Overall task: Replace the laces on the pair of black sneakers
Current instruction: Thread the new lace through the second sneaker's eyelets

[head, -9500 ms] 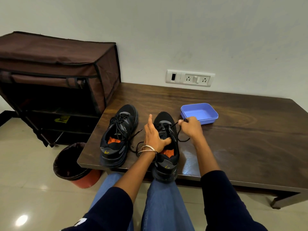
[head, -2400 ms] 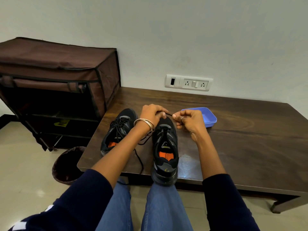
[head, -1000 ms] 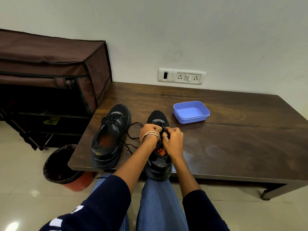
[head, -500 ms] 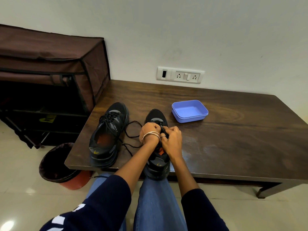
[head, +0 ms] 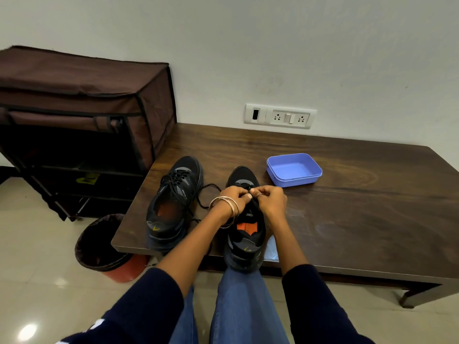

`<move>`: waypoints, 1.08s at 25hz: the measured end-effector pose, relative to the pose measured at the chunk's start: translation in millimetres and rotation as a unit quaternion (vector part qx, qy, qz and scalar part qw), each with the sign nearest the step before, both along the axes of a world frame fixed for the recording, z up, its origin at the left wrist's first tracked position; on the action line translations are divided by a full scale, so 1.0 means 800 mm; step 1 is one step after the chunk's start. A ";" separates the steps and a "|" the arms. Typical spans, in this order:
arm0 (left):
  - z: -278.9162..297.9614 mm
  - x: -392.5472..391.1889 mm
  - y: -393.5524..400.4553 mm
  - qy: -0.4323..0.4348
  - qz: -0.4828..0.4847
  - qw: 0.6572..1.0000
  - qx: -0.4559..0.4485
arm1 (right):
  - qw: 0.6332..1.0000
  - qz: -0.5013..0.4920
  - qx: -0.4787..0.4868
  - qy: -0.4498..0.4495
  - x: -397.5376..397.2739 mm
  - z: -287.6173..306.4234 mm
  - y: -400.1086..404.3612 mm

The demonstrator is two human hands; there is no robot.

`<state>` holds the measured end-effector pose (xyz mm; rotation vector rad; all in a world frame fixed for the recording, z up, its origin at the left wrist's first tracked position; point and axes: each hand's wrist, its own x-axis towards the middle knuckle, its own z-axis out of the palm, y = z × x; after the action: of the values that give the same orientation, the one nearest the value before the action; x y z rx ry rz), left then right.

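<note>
A room in a home: a brown cloth shoe rack (head: 82, 115), a low dark wooden table (head: 360, 219), shiny cream floor tiles (head: 37, 281).

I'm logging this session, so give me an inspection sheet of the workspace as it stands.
Surface: dark wooden table, against the wall.
Job's things: left sneaker laced; right sneaker under both hands; loose black lace between the sneakers.
Clutter: empty blue tray.
Grippers: left hand and right hand pinch the lace over the right sneaker.
Cables: nothing seen.
Surroundings: brown fabric shoe rack, lined bin, wall socket panel.
</note>
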<state>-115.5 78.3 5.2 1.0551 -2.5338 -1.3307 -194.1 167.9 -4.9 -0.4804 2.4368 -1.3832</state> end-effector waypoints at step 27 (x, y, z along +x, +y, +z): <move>-0.032 0.024 0.012 0.005 0.073 0.992 -0.102 | 0.923 0.017 -0.375 -0.090 -0.014 0.076 0.038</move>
<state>-96.5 87.8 -20.4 1.1622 -2.4667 -1.0122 -205.2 198.1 56.3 -0.5185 1.6733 -2.2130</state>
